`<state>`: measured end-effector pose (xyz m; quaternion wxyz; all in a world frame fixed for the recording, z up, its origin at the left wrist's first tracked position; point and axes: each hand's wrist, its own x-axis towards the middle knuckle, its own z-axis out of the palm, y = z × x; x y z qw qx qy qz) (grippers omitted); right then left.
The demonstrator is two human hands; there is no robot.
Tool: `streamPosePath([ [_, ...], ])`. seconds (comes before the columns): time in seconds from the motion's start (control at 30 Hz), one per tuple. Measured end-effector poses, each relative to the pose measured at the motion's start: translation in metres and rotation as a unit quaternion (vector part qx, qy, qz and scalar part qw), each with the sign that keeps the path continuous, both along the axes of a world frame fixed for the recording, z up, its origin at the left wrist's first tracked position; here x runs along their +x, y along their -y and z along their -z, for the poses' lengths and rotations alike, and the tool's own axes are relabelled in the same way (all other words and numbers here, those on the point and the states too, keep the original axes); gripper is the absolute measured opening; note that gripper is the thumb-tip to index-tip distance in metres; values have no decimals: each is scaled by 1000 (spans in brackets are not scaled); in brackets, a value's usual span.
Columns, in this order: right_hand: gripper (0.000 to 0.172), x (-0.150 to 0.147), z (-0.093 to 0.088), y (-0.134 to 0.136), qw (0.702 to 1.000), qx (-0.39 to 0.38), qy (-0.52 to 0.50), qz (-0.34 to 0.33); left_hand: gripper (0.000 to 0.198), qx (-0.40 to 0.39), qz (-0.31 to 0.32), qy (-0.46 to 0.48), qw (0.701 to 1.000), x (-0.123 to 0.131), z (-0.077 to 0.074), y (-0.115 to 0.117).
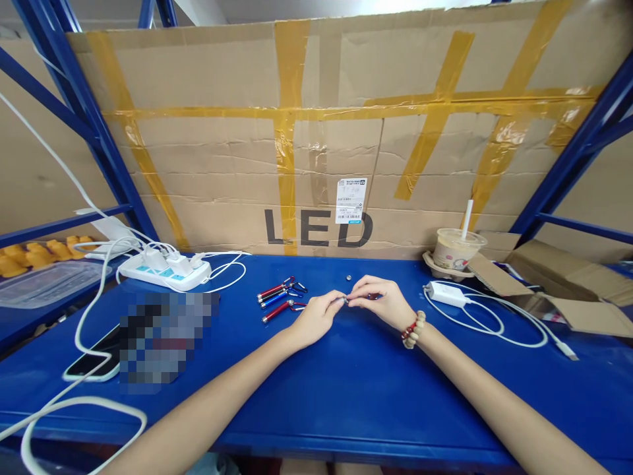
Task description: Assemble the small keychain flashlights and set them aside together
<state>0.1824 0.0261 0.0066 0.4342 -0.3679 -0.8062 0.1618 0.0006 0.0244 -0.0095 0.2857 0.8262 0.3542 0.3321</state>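
Note:
Over the middle of the blue table, my left hand (319,315) and my right hand (383,300) meet at the fingertips. Both are closed in a pinch around a small metallic piece (345,300), too small to name and mostly hidden by the fingers. Just left of my left hand lie several small metal flashlights with carabiner clips: a red flashlight (277,310) nearest, then a blue flashlight (273,300) and another red flashlight (271,291) behind. A tiny silver ring-like part (349,278) rests on the table beyond my fingertips.
A white power strip (165,270) with plugs and cables sits back left, near a phone (93,356). To the right are a white charger (448,293) with its cable, a drink cup (457,251) with straw, and an open cardboard box (588,290). Taped cardboard (222,165) stands behind.

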Motion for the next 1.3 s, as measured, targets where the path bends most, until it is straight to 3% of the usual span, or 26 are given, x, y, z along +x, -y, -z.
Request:
streamPosePath([
  [0.4, 14, -2, -1, 7, 998, -26, -25, -43, 15, -13, 10, -18, 1000, -7, -5, 15],
  [0.67, 12, -6, 1, 11, 998, -56, -32, 3, 15, 52, 6, -12, 999, -6, -4, 14],
  [0.93, 17, -12, 2, 12, 995, -73, -58, 25, 16, 169, -17, -21, 985, -6, -2, 10],
  [1.17, 25, -8, -1, 7, 974, -196, -110, -10, 10, 50, -6, 33, 998, -4, -1, 7],
  [1.3, 27, -4, -2, 5, 950, -294, -105, -29, 12, 32, 10, 29, 999, -3, -4, 13],
])
